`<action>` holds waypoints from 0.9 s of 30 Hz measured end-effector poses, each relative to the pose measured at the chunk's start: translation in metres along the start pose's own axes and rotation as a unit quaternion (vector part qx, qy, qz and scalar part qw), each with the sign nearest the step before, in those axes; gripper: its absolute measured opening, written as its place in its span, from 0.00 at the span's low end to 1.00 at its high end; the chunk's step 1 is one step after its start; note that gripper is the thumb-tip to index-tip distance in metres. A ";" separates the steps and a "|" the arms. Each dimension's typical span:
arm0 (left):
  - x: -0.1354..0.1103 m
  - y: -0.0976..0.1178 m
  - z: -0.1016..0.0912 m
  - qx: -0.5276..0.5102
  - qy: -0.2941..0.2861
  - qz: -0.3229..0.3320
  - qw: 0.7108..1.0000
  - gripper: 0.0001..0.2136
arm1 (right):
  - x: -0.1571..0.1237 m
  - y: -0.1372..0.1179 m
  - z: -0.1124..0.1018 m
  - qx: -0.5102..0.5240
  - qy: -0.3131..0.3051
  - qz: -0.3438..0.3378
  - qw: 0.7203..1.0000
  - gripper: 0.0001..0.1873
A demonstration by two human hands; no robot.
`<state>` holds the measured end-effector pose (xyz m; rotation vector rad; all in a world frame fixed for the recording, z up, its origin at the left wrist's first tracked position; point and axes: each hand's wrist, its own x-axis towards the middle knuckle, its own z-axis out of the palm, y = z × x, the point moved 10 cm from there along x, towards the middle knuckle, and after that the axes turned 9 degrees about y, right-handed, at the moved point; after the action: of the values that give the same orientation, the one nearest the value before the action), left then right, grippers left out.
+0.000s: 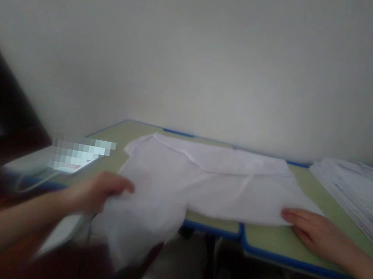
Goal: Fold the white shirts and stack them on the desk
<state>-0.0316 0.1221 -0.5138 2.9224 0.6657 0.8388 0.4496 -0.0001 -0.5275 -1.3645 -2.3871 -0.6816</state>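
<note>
A thin white cloth [224, 189], possibly a garment, lies spread across a pale green table with a fold along its far side. Its left part droops over the table's front edge in loose, blurred folds. My left hand [101, 189] is closed on the cloth's left side, the thumb and fingers pinching the fabric. At the lower right corner, my right hand [314, 232] rests palm down, with its fingers stretched out flat on the cloth and the thumb near its front edge.
The blue-edged table [272, 246] stands against a grey-white wall. To the right is a stack of flat white items [364, 195], whose kind is unclear. A lit, pixelated device [78, 156] with a white cable [36, 186] lies left. My legs are below the table.
</note>
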 end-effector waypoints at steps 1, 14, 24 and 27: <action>0.005 -0.007 -0.006 -0.019 0.006 -0.029 0.999 0.09 | -0.003 0.007 -0.001 -0.016 0.000 0.012 1.000 0.21; 0.099 -0.093 -0.064 -0.372 0.030 -0.205 0.905 0.15 | 0.059 0.080 -0.084 -0.023 0.008 0.159 0.987 0.17; 0.150 -0.188 0.036 -0.337 -0.056 -0.360 0.868 0.12 | 0.119 0.181 0.027 0.047 -0.191 0.223 0.955 0.15; 0.140 -0.194 0.055 -0.265 -0.113 -0.337 0.896 0.16 | 0.114 0.189 0.064 0.073 -0.247 0.211 0.943 0.17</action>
<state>0.0275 0.3603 -0.5185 2.0361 1.1132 0.4789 0.5544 0.1991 -0.4792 -2.0795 -2.2883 -0.0425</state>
